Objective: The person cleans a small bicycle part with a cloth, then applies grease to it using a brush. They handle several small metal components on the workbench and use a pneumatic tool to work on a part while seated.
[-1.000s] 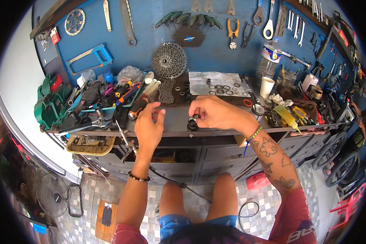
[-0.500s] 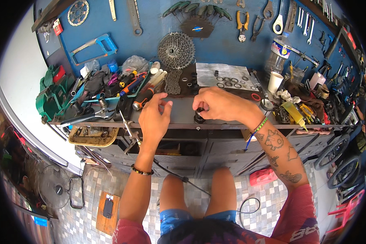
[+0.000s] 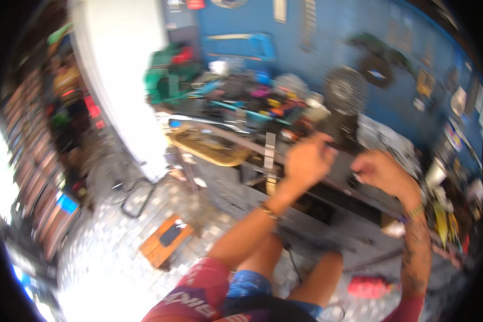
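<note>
Reddish-brown strips [image 3: 35,177] line the far left, too blurred to count. Next comes one smooth white panel [image 3: 118,80], and on the pale tiled floor [image 3: 112,257] lies one rectangular orange-brown wooden board [image 3: 154,249] bearing one flat, dark, round-cornered slab [image 3: 170,234]. One lumpy green case [image 3: 158,80] sits at the back, left of one hacksaw [image 3: 263,47] with a blue frame, hung on the blue wall. Below, one shallow yellowish tray [image 3: 212,156] with rounded corners holds small parts; above it, a jumble of tools [image 3: 268,104], uncountable through the blur, fills a teal tray.

Two bare hands are over the surface [image 3: 341,165]. At the left hand [image 3: 307,161], one beaded bracelet circles the wrist; its fingers are bent, thumb and forefinger narrowly parted. Behind stands one ridged, disc-shaped metal cassette [image 3: 346,90]. One small dark part [image 3: 353,183] is just below the fingertips of the right hand [image 3: 383,172]; those fingers are pinched close, but whether they grip it I cannot tell. One red bundle [image 3: 367,287] lies on the floor below. Farther right are one crumpled pale sheet [image 3: 386,140], one white cup [image 3: 436,173] and one yellow squeeze bottle [image 3: 440,221].
</note>
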The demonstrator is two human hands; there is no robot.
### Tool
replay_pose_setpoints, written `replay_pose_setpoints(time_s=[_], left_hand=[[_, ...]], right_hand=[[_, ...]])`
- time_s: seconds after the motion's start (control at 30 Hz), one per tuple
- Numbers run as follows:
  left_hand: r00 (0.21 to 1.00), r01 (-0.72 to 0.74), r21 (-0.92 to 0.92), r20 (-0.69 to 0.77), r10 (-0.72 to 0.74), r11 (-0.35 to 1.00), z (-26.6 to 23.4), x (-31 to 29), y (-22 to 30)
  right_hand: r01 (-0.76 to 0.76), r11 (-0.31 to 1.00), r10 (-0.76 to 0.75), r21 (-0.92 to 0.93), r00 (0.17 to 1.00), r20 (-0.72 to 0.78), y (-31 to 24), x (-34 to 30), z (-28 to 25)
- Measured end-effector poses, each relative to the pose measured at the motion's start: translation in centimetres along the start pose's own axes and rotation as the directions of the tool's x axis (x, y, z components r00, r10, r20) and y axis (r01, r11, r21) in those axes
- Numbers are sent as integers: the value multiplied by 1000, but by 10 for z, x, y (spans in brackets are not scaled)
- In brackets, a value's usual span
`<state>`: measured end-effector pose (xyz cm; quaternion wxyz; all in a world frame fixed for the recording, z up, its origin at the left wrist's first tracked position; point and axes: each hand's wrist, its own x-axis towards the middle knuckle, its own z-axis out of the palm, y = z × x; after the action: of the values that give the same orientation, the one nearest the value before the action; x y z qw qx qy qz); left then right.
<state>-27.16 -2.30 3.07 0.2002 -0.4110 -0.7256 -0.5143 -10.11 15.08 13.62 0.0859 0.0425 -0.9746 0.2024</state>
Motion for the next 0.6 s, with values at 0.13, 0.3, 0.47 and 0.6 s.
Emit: replay_pose_setpoints(time_s=[0.13,0.3,0.47,0.6], left_hand=[[998,-1,-192,57,13,981,17,3,6],[915,-14,-233,388,106,972,16,-5,18],[873,278,-404,484,-54,871,28,13,4],[688,479,-376,722,-73,793,18,28,24]], right_hand=[[-143,989,145,48,989,-25,9,-10,0],[-154,985,153,71,988,14,10,3,-1],[-204,965,223,167,969,-108,-2,-9,7],[-169,881,318,441,903,-289,26,-30,44]])
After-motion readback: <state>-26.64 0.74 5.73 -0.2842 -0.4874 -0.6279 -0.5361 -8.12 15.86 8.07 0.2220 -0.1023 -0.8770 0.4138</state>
